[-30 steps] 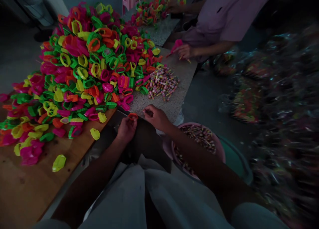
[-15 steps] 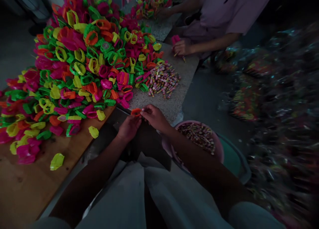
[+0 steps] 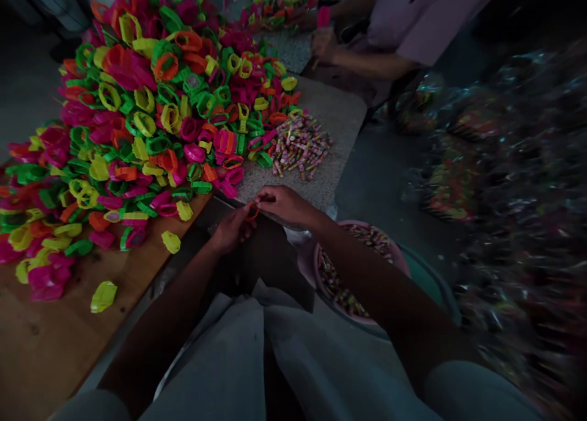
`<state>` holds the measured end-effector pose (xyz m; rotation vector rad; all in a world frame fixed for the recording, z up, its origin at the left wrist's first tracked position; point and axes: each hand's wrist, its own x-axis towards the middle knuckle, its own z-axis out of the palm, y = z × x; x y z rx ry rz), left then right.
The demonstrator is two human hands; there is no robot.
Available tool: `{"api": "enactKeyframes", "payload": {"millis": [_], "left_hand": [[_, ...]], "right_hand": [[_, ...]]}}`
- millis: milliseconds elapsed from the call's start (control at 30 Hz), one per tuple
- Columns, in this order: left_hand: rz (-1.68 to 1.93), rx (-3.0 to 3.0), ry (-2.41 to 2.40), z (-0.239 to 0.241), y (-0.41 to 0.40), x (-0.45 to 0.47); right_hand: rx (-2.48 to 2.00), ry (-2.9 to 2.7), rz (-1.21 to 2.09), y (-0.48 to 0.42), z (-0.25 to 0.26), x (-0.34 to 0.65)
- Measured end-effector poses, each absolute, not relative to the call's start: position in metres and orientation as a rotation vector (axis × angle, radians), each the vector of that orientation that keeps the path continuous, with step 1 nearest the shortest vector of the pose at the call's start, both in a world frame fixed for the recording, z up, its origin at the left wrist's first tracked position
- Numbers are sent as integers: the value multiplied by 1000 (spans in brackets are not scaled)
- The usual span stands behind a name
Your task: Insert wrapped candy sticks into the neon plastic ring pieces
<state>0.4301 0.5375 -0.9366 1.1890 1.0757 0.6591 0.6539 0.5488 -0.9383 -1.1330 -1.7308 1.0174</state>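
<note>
My left hand [image 3: 230,230] is closed around an orange plastic toy watch [image 3: 253,211], which is partly hidden by the fingers. Close against it, my right hand [image 3: 288,206] pinches a small printed-wrapper candy roll [image 3: 258,199] at the watch's upper side. Only the tip of the roll shows; whether it sits inside the watch I cannot tell. Beyond my hands a heap of similar candy rolls [image 3: 300,146] lies on the grey stone-like tabletop [image 3: 342,112]. To the left rises a large pile of pink, green, yellow and orange toy watches [image 3: 169,118].
Loose yellow watches [image 3: 104,296] lie on the wooden table [image 3: 41,347]. Beside my right forearm stands a pink basin [image 3: 403,256] of candy rolls. Clear bags of colourful pieces [image 3: 454,176] fill the right side. Across the table a co-worker's hand [image 3: 323,45] holds a pink piece.
The orange watch has turned from lying flat to more upright between my hands. My right hand has shifted slightly left over it. The co-worker's hand has risen with the pink piece.
</note>
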Motion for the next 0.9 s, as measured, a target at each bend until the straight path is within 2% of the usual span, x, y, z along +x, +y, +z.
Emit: {"api": "enactKeyframes", "payload": {"millis": [200,433,667,900], "left_hand": [[710,1090,1146,-940,523,429],[740,1002,1200,-943,509,442],[740,960,1201,-940,509,446],[719,945,1197,-939,511,443]], "right_hand": [[-1290,-1875,663,542,-941,664],[-1252,-2288,207,536,-938,661],[-1211,-2388,110,536,-936,665],[-1241,-2245,207,539,-944,658]]}}
